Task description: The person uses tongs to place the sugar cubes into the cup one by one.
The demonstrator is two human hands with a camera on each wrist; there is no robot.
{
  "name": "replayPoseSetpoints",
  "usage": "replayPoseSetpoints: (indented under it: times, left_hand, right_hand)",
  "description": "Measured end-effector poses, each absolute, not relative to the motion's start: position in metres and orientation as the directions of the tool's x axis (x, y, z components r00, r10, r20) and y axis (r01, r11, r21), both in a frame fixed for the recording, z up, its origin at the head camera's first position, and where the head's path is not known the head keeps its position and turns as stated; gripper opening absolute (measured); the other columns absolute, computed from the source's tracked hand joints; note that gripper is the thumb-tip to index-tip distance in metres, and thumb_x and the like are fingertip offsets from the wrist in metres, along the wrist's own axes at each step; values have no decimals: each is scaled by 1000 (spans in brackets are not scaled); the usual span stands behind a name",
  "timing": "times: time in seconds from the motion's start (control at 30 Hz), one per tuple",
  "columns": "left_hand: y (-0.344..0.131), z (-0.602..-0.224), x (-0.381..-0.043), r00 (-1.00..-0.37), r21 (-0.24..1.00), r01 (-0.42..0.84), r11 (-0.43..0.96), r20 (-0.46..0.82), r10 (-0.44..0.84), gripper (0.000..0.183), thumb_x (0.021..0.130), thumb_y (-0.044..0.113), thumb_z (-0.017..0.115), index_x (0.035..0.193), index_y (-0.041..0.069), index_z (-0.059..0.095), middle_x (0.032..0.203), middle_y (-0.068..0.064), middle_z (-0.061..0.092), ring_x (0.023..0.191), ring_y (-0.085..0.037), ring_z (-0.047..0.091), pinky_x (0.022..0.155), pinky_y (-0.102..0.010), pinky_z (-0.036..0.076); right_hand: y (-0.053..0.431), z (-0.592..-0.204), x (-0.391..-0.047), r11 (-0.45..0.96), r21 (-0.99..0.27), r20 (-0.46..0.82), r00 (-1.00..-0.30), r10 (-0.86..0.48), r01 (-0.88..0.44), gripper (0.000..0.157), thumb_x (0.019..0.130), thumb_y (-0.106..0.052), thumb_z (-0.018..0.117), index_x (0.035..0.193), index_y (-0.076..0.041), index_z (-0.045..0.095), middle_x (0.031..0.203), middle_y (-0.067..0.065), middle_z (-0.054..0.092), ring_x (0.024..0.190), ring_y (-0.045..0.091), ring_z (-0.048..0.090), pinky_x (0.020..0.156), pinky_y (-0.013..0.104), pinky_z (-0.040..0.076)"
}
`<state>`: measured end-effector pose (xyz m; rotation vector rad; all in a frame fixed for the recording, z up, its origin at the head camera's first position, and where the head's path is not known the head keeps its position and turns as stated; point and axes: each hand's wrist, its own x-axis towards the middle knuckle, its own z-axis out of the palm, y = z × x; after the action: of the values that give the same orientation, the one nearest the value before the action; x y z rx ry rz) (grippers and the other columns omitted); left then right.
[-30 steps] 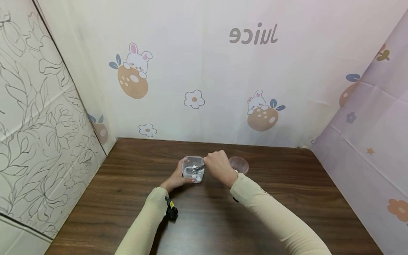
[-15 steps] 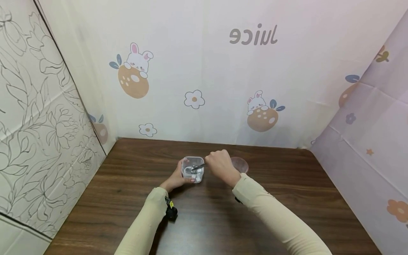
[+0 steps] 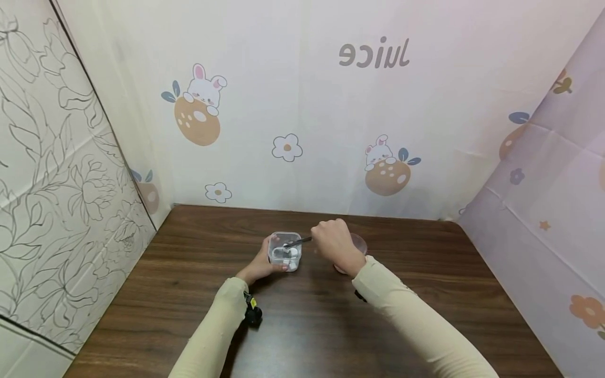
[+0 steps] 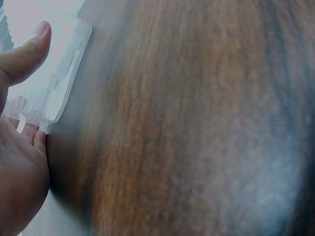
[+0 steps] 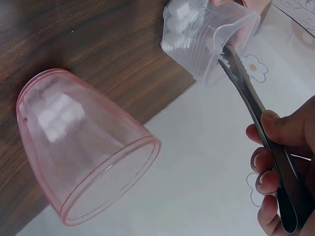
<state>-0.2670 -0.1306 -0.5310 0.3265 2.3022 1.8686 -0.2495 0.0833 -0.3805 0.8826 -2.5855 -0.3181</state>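
Fingers of your right hand (image 3: 334, 245) grip dark metal tongs (image 5: 290, 194), tips inside the clear square plastic tub (image 5: 194, 51) at head-frame centre; your left hand (image 3: 261, 264) clasps it, probably for steadiness. Right of it stands the translucent pink cup (image 5: 91, 147), presumably for easy reach.

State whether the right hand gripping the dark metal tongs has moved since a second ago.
Yes: the right hand has shifted rightward in the head view, now covering more of the translucent pink plastic cup.
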Motion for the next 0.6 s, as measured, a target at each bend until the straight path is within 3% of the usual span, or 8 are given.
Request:
replayPoseSetpoints:
  times: [0.33,0.6]
  left_hand:
    - [-131,-499,-251,-950,975,63,214,-8,313,96,73,-4,77,145,-3,14,144,-32,27,132,-46,26,107,-55,19]
    - [-130,-518,-260,-961,973,59,225,-6,276,100,71,-3,79,146,3,15,144,-30,29,131,-44,28,107,-55,19]
  right_hand:
    - [97,-373,-246,801,285,348,-722,-598,-526,24,68,-24,83,57,-15,63,48,-5,48,42,9,33,38,30,35]
    - [106,-368,-244,809,254,381,-714,-588,-531,20,70,-18,81,58,-16,65,48,-5,48,44,10,28,36,30,33]
